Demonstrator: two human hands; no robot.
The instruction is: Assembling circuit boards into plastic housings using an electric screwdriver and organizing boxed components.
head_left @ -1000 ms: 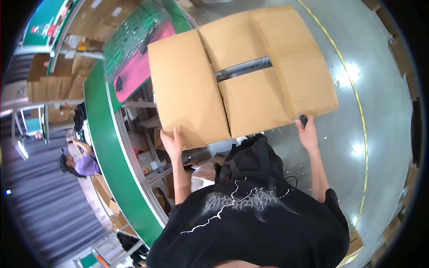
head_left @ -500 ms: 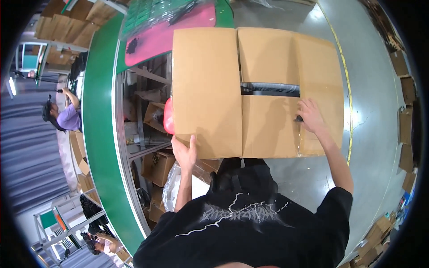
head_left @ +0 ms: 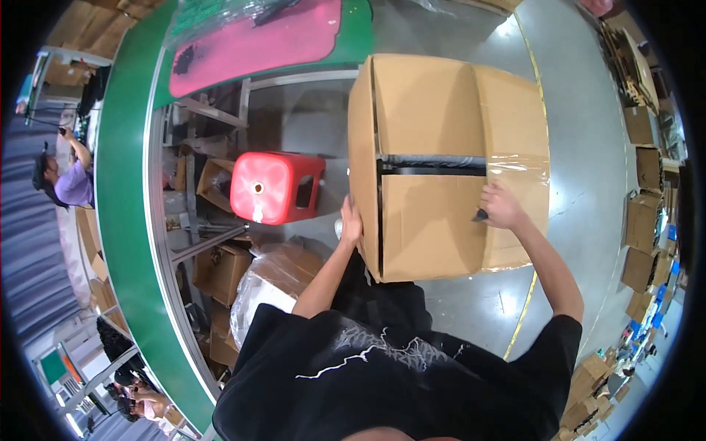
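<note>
"Grey floor [head_left: 588, 184] fills the right, marked with a yellow line [head_left: 520, 316]; a long green surface [head_left: 121, 184] runs down the left, and a pink mat [head_left: 265, 40] lies at the top. Where's the cardboard box [head_left: 434, 224]?"

"Straight ahead of the person's black shirt [head_left: 441, 375], to the right of a red stool [head_left: 276, 189]. Between its flaps a slot shows something dark, and clear tape [head_left: 518, 163] crosses the right-hand part."

"And the left hand [head_left: 351, 224]?"

"Against the box's left side, towards the near end. I can't tell whether its fingers are spread or pressed together."

"What about the right hand [head_left: 502, 206]?"

"Its fingers are curled round a small black object [head_left: 479, 215], over the top near the right-hand fold. Can't tell whether it touches the cardboard."

"Anyone else about?"

"Someone in a purple top [head_left: 73, 180], beyond the green surface."
</note>
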